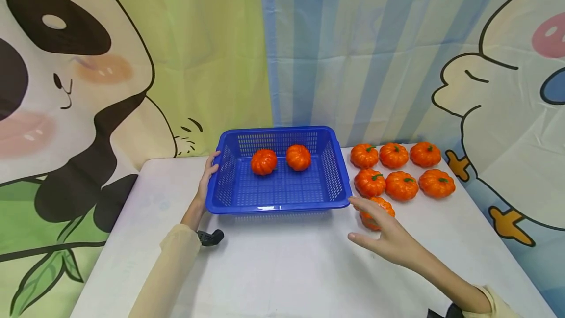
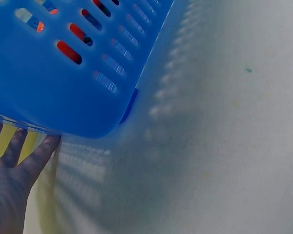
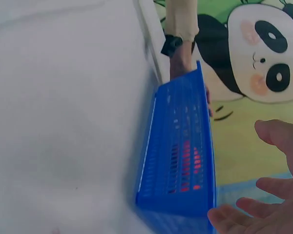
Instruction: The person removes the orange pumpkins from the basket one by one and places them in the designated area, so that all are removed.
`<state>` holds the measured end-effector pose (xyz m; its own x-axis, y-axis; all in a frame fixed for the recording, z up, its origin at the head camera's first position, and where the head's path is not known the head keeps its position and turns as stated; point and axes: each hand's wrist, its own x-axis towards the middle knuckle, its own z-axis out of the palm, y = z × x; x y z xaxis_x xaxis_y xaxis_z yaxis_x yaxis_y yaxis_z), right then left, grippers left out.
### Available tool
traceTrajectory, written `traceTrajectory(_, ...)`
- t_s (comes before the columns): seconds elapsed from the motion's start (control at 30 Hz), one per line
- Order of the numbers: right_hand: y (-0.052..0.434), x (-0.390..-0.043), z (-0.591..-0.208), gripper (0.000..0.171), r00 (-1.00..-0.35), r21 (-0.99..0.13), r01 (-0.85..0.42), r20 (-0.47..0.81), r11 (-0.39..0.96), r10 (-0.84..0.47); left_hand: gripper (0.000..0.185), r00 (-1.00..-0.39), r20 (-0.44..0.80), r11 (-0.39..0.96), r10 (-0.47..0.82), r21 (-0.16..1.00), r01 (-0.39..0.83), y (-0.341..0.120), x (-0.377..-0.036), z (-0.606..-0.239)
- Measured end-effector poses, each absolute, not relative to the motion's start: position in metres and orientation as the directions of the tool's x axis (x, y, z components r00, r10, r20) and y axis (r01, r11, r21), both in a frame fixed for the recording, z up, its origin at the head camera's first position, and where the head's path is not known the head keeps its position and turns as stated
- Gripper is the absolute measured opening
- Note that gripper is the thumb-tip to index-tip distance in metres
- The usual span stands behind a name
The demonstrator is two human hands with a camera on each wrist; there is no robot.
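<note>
A blue slotted basket (image 1: 282,207) stands on the white table (image 1: 287,269) and holds two orange toy pumpkins (image 1: 264,161) (image 1: 298,157). My left hand (image 1: 211,166) rests against the basket's left rim. In the left wrist view its fingers (image 2: 14,165) lie straight against the basket wall (image 2: 49,92). By the basket's front right corner my right hand (image 1: 379,232) hovers with spread fingers, partly covering another pumpkin (image 1: 383,205). The right wrist view shows that open hand (image 3: 273,195) beside the basket (image 3: 178,161), holding nothing.
Several more orange pumpkins (image 1: 401,185) sit in two rows on the table, right of the basket. A cartoon panda and striped backdrop hangs directly behind the table. A black wrist strap (image 1: 210,237) is on my left forearm.
</note>
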<state>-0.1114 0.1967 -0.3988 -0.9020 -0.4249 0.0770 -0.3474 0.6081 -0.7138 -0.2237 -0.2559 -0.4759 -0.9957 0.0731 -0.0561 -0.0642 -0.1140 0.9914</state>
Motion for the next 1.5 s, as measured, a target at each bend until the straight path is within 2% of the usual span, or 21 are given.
traceTrajectory(0.3,0.158,-0.118,-0.375,0.067,-0.792,-0.772,-0.410,0.037,0.486,-0.609,0.050,-0.997,-0.047,-0.127,0.066,0.990,-0.055,-0.257,-0.225,-0.477)
traceTrajectory(0.6,0.104,-0.127,-0.361,0.069,-0.691,-0.751,-0.458,-0.037,0.476,-0.722,0.051,-0.996,-0.053,-0.125,0.065,0.990,-0.061,-0.260,-0.223,-0.478)
traceTrajectory(0.73,0.078,-0.143,-0.355,0.067,-0.643,-0.716,-0.529,-0.011,0.455,-0.765,0.051,-0.997,-0.048,-0.117,0.062,0.992,-0.055,-0.261,-0.222,-0.477)
traceTrajectory(0.87,0.048,-0.172,-0.351,0.067,-0.628,-0.694,-0.537,-0.051,0.480,-0.777,0.051,-0.997,-0.042,-0.114,0.063,0.992,-0.049,-0.261,-0.222,-0.475)
traceTrajectory(0.97,0.023,-0.200,-0.351,0.073,-0.632,-0.635,-0.529,-0.148,0.563,-0.761,0.051,-0.997,-0.041,-0.108,0.063,0.993,-0.048,-0.261,-0.221,-0.475)
traceTrajectory(1.1,-0.010,-0.239,-0.356,0.081,-0.628,-0.500,-0.572,-0.244,0.651,-0.739,0.051,-0.997,-0.043,-0.097,0.068,0.994,-0.049,-0.261,-0.221,-0.474)
traceTrajectory(1.23,-0.036,-0.274,-0.367,0.078,-0.633,-0.355,-0.621,-0.299,0.699,-0.714,0.051,-0.997,-0.030,-0.112,0.070,0.993,-0.038,-0.260,-0.222,-0.474)
traceTrajectory(1.37,-0.052,-0.296,-0.382,0.077,-0.670,-0.214,-0.612,-0.371,0.762,-0.643,0.051,-0.997,-0.022,-0.114,0.073,0.993,-0.031,-0.258,-0.225,-0.475)
traceTrajectory(1.5,-0.061,-0.308,-0.392,0.077,-0.703,-0.182,-0.575,-0.389,0.798,-0.596,0.051,-0.997,-0.021,-0.113,0.075,0.993,-0.029,-0.257,-0.225,-0.475)
